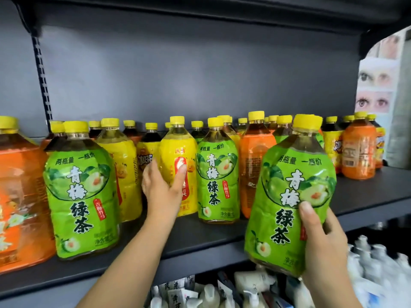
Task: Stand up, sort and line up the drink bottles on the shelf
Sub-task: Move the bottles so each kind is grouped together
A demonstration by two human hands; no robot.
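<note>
Fingers: left hand [161,187] grips yellow bottle [178,165] | right hand [320,236] grips green bottle [289,196] — three green.

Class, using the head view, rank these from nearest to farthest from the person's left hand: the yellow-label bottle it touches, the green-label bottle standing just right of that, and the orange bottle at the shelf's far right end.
1. Yellow-label bottle: under the left hand.
2. Standing green-label bottle: just to the right.
3. Far-right orange bottle: at the shelf's right end.
</note>
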